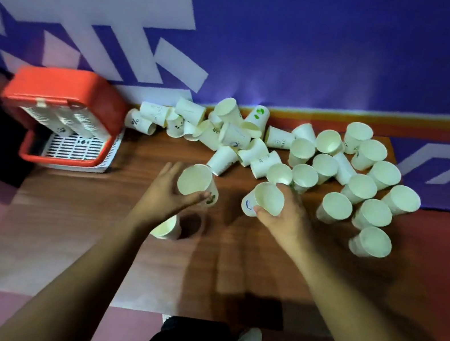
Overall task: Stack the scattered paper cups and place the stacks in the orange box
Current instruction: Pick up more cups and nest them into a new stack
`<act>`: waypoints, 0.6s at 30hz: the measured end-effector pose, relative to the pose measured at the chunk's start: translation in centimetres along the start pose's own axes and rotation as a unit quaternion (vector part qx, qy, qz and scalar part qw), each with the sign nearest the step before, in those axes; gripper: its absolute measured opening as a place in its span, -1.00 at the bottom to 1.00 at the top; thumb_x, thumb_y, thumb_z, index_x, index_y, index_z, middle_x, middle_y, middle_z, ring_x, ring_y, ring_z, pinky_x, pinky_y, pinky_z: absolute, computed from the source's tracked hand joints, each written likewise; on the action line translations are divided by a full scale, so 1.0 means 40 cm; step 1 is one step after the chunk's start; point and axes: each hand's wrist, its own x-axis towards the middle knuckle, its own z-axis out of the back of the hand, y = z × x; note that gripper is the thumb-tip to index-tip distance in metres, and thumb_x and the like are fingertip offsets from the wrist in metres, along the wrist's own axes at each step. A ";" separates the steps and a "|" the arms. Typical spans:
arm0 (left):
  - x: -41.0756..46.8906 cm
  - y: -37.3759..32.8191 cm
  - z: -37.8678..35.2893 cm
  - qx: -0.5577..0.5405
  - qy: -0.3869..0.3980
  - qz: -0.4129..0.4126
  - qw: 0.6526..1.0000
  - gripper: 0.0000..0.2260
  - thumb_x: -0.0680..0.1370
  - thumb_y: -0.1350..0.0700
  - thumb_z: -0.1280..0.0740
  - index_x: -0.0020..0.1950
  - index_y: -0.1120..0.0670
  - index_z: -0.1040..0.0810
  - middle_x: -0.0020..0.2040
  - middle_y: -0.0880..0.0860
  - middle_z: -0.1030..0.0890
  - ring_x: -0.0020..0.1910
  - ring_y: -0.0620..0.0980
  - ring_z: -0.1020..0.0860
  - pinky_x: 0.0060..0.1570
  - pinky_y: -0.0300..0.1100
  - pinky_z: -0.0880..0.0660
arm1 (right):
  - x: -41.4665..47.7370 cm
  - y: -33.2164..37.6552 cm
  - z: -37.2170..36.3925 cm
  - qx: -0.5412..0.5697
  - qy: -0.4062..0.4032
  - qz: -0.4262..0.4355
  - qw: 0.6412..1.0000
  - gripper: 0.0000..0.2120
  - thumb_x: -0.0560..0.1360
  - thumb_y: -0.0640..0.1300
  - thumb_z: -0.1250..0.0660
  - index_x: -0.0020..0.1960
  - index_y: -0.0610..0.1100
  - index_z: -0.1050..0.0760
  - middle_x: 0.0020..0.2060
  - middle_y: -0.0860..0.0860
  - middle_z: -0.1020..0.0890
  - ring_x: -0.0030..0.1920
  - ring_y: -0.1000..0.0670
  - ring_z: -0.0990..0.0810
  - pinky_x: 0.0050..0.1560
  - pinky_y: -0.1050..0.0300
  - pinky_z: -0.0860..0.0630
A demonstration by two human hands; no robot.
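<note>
Your left hand [162, 192] is curled round a green-marked cup [195, 178]. Your right hand [287, 220] grips a blue-marked cup [268, 197] the same way, and both cups are mouth up. The loose cups [325, 165] stand and lie along the far side of the table [231, 261]. The orange box [61, 87] sits at the left with stacks [76, 121] in it. These cups are likely light, thin and easily crushed, so hold each gently by the wall just under the stiffer rim and nest them straight.
</note>
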 end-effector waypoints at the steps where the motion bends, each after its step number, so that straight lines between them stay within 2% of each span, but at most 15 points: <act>1: -0.016 0.023 0.036 0.000 -0.009 0.013 1.000 -0.43 0.38 -0.14 -0.56 0.32 -0.02 -0.51 0.12 -0.05 -0.50 0.16 -0.10 -0.47 0.11 -0.14 -0.47 | 0.006 0.026 -0.023 -0.002 0.009 0.008 1.000 -0.40 0.33 0.03 -0.50 0.31 -0.03 -0.41 0.20 0.05 -0.52 0.21 0.03 -0.47 0.10 0.18 -0.37; 4: -0.066 0.095 0.109 -0.015 -0.017 0.043 0.999 -0.39 0.33 -0.28 -0.54 0.29 -0.07 -0.53 0.13 -0.12 -0.52 0.16 -0.15 -0.50 0.10 -0.13 -0.51 | 0.015 0.094 -0.086 -0.002 0.020 0.032 0.999 -0.37 0.32 0.08 -0.49 0.32 -0.03 -0.40 0.21 0.02 -0.52 0.22 0.01 -0.48 0.15 0.15 -0.42; 6: -0.097 0.141 0.128 -0.010 -0.017 0.056 0.998 -0.35 0.28 -0.34 -0.51 0.28 -0.08 -0.54 0.12 -0.13 -0.52 0.15 -0.16 -0.51 0.10 -0.14 -0.51 | 0.009 0.131 -0.120 0.004 0.027 0.047 0.999 -0.39 0.35 0.04 -0.51 0.33 -0.05 -0.40 0.21 0.03 -0.51 0.21 0.03 -0.47 0.12 0.18 -0.39; 12: -0.149 0.269 0.106 0.043 -0.032 0.066 0.996 -0.35 0.30 -0.16 -0.60 0.32 0.00 -0.54 0.16 -0.03 -0.54 0.17 -0.03 -0.51 0.11 -0.25 -0.37 | -0.018 0.191 -0.199 -0.006 0.048 0.040 0.998 -0.40 0.37 -0.02 -0.51 0.35 -0.05 -0.39 0.25 0.01 -0.51 0.25 -0.01 -0.45 0.12 0.24 -0.30; 14: -0.153 0.295 0.082 0.057 -0.005 0.074 0.996 -0.29 0.26 -0.29 -0.51 0.32 0.01 -0.53 0.16 0.00 -0.54 0.19 0.04 -0.49 0.13 -0.18 -0.36 | -0.026 0.204 -0.216 -0.010 0.049 0.033 0.998 -0.39 0.37 -0.02 -0.51 0.36 -0.05 -0.39 0.26 0.02 -0.50 0.27 -0.01 -0.43 0.13 0.27 -0.27; 16: -0.160 0.327 0.055 0.071 0.022 0.075 0.994 -0.22 0.24 -0.37 -0.40 0.36 0.01 -0.51 0.17 0.05 -0.51 0.20 0.12 -0.47 0.19 -0.03 -0.43 | -0.038 0.219 -0.231 -0.006 0.045 0.033 0.998 -0.39 0.37 -0.03 -0.52 0.36 -0.05 -0.39 0.26 0.01 -0.49 0.28 0.00 -0.42 0.15 0.29 -0.26; 18: -0.165 0.351 0.034 0.070 0.044 0.076 0.994 -0.18 0.25 -0.35 -0.44 0.44 -0.01 -0.46 0.19 0.10 -0.48 0.22 0.17 -0.45 0.25 0.08 -0.43 | -0.051 0.232 -0.246 -0.002 0.038 0.037 0.999 -0.39 0.37 -0.03 -0.52 0.36 -0.06 -0.40 0.26 0.01 -0.49 0.27 0.01 -0.43 0.17 0.28 -0.28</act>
